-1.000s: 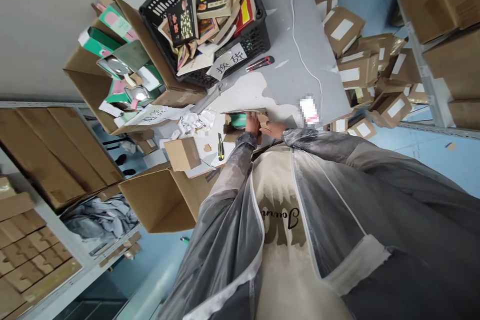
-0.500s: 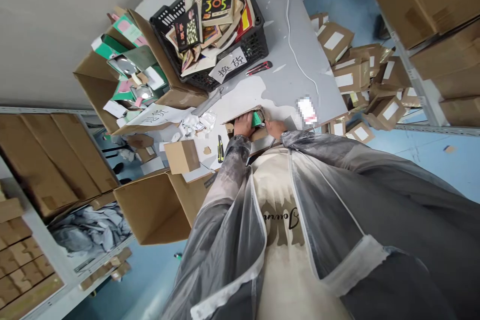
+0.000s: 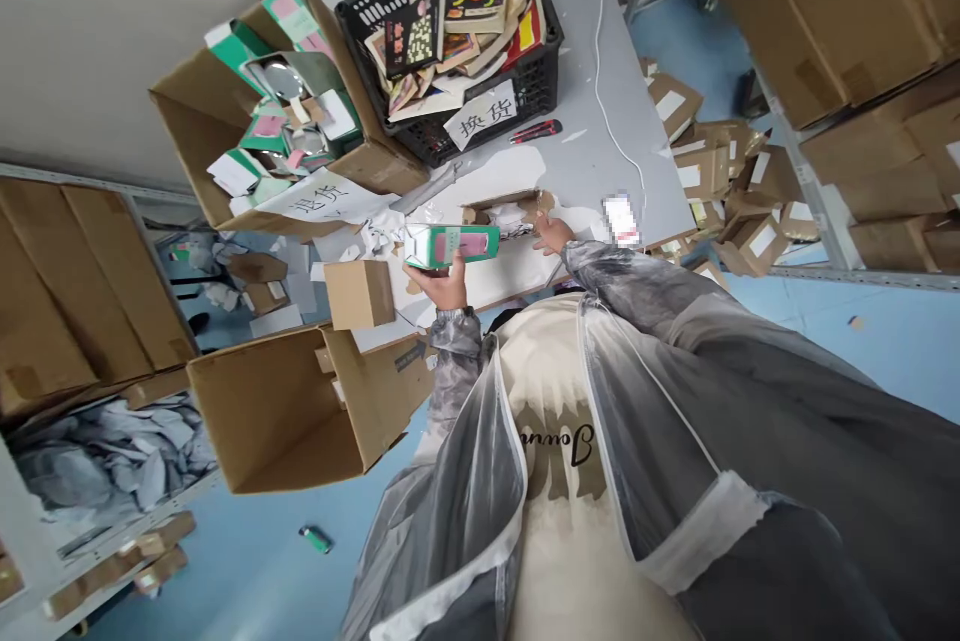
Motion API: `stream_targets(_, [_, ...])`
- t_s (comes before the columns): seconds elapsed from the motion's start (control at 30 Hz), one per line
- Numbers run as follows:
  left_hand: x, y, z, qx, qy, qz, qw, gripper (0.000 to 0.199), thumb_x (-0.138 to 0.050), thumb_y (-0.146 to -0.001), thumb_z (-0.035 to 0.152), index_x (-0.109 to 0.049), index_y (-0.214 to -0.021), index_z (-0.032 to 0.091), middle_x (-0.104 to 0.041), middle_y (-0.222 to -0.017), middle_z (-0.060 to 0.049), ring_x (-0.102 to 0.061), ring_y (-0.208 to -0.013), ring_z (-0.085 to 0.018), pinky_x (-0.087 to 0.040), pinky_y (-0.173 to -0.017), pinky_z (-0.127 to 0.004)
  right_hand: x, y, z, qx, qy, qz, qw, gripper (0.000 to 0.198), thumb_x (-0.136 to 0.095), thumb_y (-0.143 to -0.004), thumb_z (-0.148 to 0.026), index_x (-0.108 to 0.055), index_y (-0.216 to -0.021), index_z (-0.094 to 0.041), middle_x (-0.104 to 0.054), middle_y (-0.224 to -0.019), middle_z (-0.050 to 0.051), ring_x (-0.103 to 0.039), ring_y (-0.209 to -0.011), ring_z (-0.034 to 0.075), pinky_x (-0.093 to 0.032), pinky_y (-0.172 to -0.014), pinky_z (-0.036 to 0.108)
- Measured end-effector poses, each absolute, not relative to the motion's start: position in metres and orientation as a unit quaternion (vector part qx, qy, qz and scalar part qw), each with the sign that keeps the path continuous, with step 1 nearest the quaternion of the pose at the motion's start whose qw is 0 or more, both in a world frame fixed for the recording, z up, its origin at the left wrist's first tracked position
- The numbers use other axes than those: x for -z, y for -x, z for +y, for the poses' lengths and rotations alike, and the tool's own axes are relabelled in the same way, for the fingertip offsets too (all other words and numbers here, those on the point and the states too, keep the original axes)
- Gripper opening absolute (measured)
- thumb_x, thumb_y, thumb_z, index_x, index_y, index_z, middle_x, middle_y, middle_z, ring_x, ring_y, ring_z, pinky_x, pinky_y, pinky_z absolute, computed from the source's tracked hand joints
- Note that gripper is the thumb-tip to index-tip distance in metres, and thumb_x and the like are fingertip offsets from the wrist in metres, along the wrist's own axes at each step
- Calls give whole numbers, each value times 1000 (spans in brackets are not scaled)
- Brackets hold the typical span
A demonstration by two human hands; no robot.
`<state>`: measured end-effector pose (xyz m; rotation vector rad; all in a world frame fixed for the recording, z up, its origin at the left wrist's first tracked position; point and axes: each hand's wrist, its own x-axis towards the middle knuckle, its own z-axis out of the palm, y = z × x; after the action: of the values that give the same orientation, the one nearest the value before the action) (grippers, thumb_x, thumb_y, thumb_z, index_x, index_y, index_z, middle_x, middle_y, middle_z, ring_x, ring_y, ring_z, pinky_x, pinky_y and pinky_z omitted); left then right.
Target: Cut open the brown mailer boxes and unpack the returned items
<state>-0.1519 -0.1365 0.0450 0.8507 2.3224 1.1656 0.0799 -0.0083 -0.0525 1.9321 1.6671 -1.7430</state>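
My left hand [image 3: 448, 291] grips a green, white and pink product box [image 3: 429, 247] from below, thumb on its near side, above the table. To its right, my right hand [image 3: 555, 234] holds the right end of an opened small cardboard box [image 3: 486, 203]. Crumpled white paper [image 3: 511, 219] shows inside that carton. A plain brown box [image 3: 358, 293] stands to the left of my left hand. Beyond the carton lies a red and black utility knife [image 3: 537, 131].
A black crate [image 3: 420, 146] of books and a large carton [image 3: 375, 161] of green packages stand at the back. A phone-like blurred item [image 3: 620, 219] lies right, near a white cable [image 3: 600, 81]. An open carton [image 3: 277, 421] sits lower left. Parcels [image 3: 705, 161] pile on the floor.
My left hand has lifted the green box out of the small carton and moved left with it. My right hand stays at the carton's right end. The view has shifted slightly.
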Motion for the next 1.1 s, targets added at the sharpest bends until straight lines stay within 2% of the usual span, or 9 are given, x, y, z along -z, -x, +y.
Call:
stream_targets(0.07, [-52,165,-140,-462,-266,821,205,78,-85,-117,51,-52,-182,23,-69,-173,-25,-70,-167,-36,-61,-141,-51,45,-72,-1,625,-612,485,-14,88,-1,-140,-53,-58,-177,3,-79,-160,30,-87,-101,15,-64,-91,26])
stream_targets(0.13, [-55,176,-146,-496,-241,801,233,67,-72,-124,54,-53,-182,28,-72,-171,-22,-72,-166,-33,-67,-135,-50,37,-65,2,693,-595,401,-70,94,9,-137,-57,-49,-186,-3,-73,-171,33,-87,-108,19,-68,-92,30])
stream_targets(0.3, [-42,181,-166,-544,-129,747,359,58,-53,-128,49,-43,-185,40,-72,-176,-17,-83,-149,-24,-78,-111,-43,4,-52,-29,668,-632,374,-116,104,-2,-126,-88,-56,-188,-24,-65,-183,27,-84,-140,31,-74,-102,40])
stream_targets(0.43, [-29,169,-183,-590,-104,696,395,73,-64,-122,54,-34,-189,48,-71,-177,-14,-87,-137,-23,-80,-103,-44,-26,-44,-76,758,-547,335,-119,107,-11,-120,-101,-70,-168,-26,-80,-161,21,-86,-132,33,-76,-109,49])
stream_targets(0.57, [-27,154,-192,-565,-202,705,378,91,-82,-110,56,-40,-189,42,-69,-175,-17,-81,-146,-28,-78,-105,-40,-40,-40,-105,832,-482,236,-142,99,-22,-117,-104,-71,-160,-29,-90,-131,16,-87,-121,39,-77,-108,65])
stream_targets(0.67, [-33,146,-196,-557,-305,686,355,103,-99,-95,52,-50,-184,32,-67,-173,-21,-79,-148,-34,-77,-109,-41,-37,-40,-115,833,-497,182,-164,93,-28,-117,-102,-70,-159,-30,-92,-124,15,-88,-119,42,-77,-104,70])
stream_targets(0.77, [-43,140,-199,-548,-418,635,349,100,-104,-90,53,-59,-175,28,-64,-173,-22,-72,-157,-40,-77,-112,-46,-29,-44,-124,832,-504,149,-181,85,-30,-119,-94,-73,-156,-31,-94,-124,16,-89,-125,44,-77,-104,71])
stream_targets(0.9, [-62,136,-201,-501,-556,590,302,87,-99,-98,52,-64,-172,25,-66,-165,-23,-67,-163,-42,-72,-122,-50,-15,-48,-141,834,-495,116,-213,73,-41,-118,-86,-77,-153,-32,-94,-130,13,-88,-130,44,-78,-105,67])
stream_targets(1.1, [-79,146,-210,-458,-633,580,229,82,-93,-107,57,-61,-174,22,-65,-165,-25,-68,-160,-43,-70,-122,-56,11,-45,-160,830,-472,-23,-297,45,-71,-113,-62,-79,-139,-26,-92,-107,7,-89,-100,33,-81,-85,47])
